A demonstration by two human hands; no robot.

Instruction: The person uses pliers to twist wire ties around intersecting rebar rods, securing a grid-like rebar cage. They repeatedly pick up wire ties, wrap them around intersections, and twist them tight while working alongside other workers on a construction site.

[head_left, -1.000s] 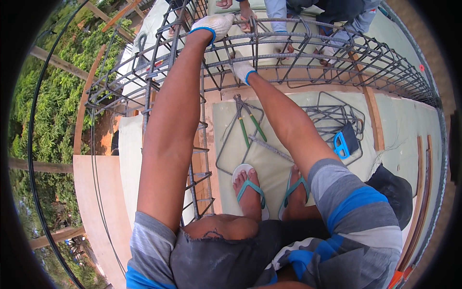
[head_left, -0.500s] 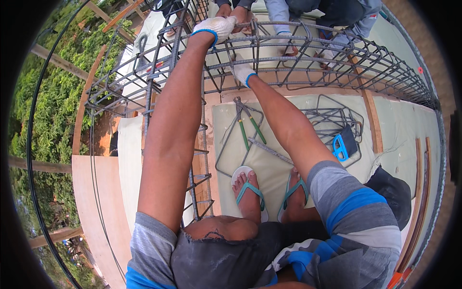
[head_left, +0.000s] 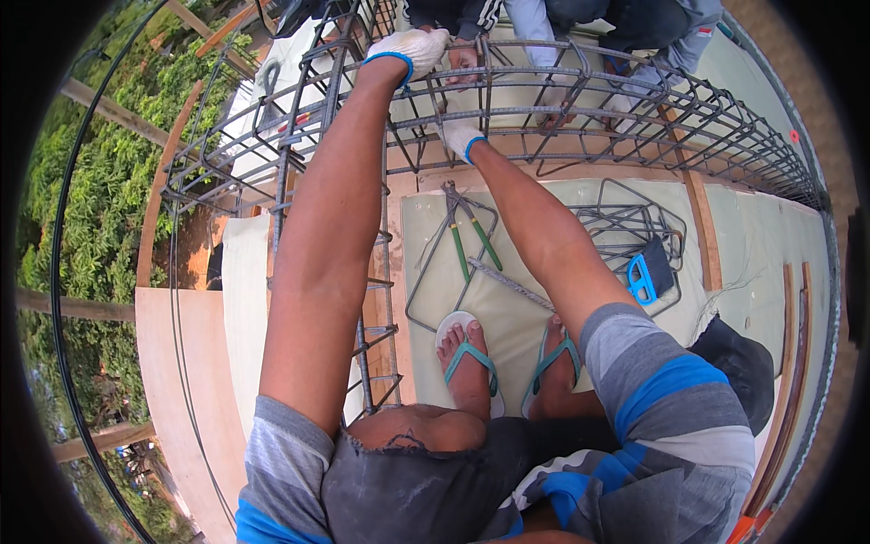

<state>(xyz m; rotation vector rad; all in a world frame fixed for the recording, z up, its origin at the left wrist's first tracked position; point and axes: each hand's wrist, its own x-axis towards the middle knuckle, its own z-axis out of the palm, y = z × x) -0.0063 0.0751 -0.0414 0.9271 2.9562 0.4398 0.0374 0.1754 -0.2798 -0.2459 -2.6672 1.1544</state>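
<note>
A long rebar cage (head_left: 589,118) of steel bars and square stirrups runs across the far side. My left hand (head_left: 408,50), in a white knit glove with a blue cuff, is closed on the cage's top edge near the corner. Lower and to the right, my right hand (head_left: 460,136), gloved alike, reaches among the bars and is closed at the upright side of a stirrup (head_left: 439,107); its fingertips are partly hidden. Just beyond my left hand, a co-worker's bare hand (head_left: 463,62) is at the same top bars.
Green-handled cutters (head_left: 468,231) lie before my sandaled feet, beside a ribbed bar (head_left: 510,284). Loose stirrups (head_left: 625,222) and a blue-handled tool (head_left: 642,277) lie to the right. Another co-worker (head_left: 625,36) crouches beyond the cage. Greenery drops away past the left edge boards (head_left: 163,181).
The near co-worker's hands have shifted, one now lower by the top bars. The other co-worker's arm moved slightly down and right. My hands stay almost where they were.
</note>
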